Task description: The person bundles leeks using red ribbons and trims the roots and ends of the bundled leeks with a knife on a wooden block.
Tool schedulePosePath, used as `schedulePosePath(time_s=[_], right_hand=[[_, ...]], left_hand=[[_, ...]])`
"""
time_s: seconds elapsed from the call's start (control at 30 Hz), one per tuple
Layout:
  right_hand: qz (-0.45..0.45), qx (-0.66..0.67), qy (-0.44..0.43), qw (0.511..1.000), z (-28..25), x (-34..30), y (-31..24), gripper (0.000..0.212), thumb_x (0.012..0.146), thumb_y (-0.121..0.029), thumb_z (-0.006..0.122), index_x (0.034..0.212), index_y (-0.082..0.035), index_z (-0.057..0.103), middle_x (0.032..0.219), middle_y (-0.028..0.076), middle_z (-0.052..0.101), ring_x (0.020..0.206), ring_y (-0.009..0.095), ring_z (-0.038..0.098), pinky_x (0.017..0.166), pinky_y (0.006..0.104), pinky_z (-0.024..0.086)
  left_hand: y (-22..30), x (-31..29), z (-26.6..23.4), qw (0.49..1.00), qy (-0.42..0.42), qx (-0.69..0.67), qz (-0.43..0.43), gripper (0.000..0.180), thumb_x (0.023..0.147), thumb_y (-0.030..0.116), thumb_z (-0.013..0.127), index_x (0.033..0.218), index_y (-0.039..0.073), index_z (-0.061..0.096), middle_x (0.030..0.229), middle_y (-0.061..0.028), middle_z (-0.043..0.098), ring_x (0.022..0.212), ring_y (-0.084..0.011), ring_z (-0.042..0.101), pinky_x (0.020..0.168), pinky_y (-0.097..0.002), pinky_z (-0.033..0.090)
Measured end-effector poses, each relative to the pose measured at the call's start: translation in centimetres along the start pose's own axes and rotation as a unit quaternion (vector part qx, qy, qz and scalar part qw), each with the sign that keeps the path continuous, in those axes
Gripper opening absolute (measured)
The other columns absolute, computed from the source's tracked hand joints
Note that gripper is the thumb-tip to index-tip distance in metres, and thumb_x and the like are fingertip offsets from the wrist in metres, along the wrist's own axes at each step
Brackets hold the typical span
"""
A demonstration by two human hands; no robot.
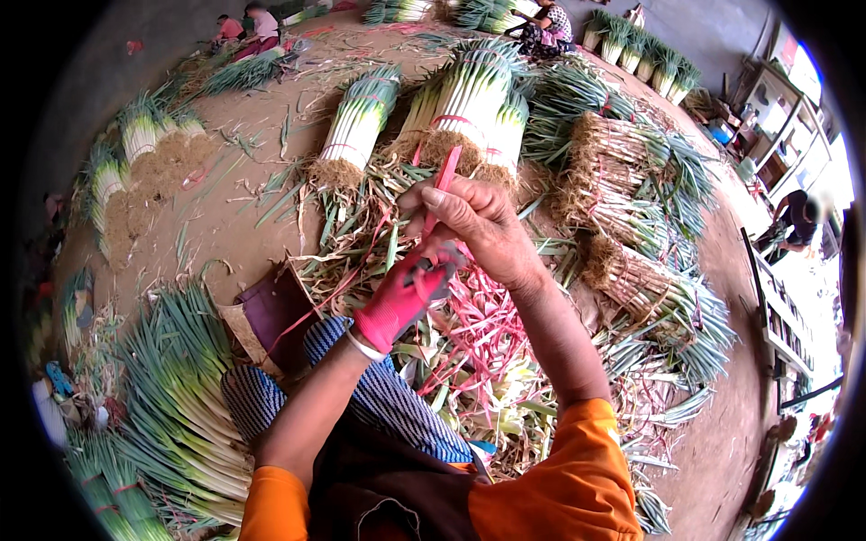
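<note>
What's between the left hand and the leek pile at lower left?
Not bare: from the left hand across to the leek pile, the head view shows striped cloth, then a purple panel.

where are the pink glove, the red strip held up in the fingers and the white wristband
Pink glove [397, 305], head view: back of the glove
Red strip [447, 169], head view: its upper part
White wristband [364, 346], head view: middle of the visible band

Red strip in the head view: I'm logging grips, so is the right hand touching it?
Touching. The head view shows the right hand's thumb lying across the red strip, which shows above and below it.
</note>
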State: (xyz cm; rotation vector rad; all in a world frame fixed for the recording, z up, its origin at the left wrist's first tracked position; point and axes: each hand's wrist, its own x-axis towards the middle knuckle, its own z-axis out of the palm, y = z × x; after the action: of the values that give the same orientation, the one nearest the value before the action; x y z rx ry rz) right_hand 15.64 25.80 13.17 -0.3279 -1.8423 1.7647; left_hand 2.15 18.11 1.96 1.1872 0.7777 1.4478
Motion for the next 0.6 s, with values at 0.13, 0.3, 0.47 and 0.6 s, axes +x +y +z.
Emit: schedulePosePath(time_s=[0.13, 0.3, 0.47, 0.6], right_hand=[[-0.147, -0.047, 0.109, 0.982, -1.5, -0.5, 4.8, 0.038, 0.091, -0.024, 0.054, 0.119, 0.002, 0.052, 0.111, 0.009, 0.056, 0.094, 0.014, 0.057, 0.08, 0.0279, 0.048], [0.099, 0.01, -0.002, 0.995, -1.6, -6.7, 13.8, 0.037, 0.09, -0.029, 0.057, 0.118, -0.004, 0.056, 0.092, 0.003, 0.062, 0.071, 0.008, 0.053, 0.062, 0.0221, 0.043], [0.124, 0.115, 0.127, 0.977, -5.4, -13.8, 15.7, 0.021, 0.091, -0.025, 0.058, 0.085, -0.006, 0.065, 0.057, -0.006, 0.048, 0.044, 0.002, 0.033, 0.039, 0.0178, 0.024], [0.154, 0.087, 0.2, 0.964, -9.0, -17.2, 13.0, 0.02, 0.089, -0.026, 0.061, 0.085, -0.009, 0.069, 0.056, -0.008, 0.047, 0.046, 0.001, 0.031, 0.042, 0.0189, 0.02]], left_hand=[[1.0, -0.1, 1.0, 0.984, 0.109, -0.129, -0.051, 0.024, 0.095, 0.025, 0.047, 0.1, 0.004, 0.056, 0.103, -0.0112, 0.061, 0.096, -0.0232, 0.061, 0.083, -0.0426, 0.053], [4.0, -0.4, -2.0, 0.938, 0.107, -0.325, -0.049, 0.027, 0.095, 0.027, 0.046, 0.087, 0.003, 0.058, 0.102, -0.0145, 0.063, 0.101, -0.0287, 0.061, 0.09, -0.0435, 0.051], [6.2, -3.1, -9.4, 0.921, 0.172, -0.349, 0.003, 0.031, 0.095, 0.024, 0.045, 0.087, -0.001, 0.061, 0.104, -0.0179, 0.063, 0.105, -0.0308, 0.059, 0.093, -0.0442, 0.05], [3.8, -4.0, -12.2, 0.936, 0.229, -0.245, -0.11, 0.035, 0.093, 0.034, 0.049, 0.107, 0.002, 0.056, 0.105, -0.0157, 0.064, 0.099, -0.0297, 0.062, 0.083, -0.0446, 0.053]])
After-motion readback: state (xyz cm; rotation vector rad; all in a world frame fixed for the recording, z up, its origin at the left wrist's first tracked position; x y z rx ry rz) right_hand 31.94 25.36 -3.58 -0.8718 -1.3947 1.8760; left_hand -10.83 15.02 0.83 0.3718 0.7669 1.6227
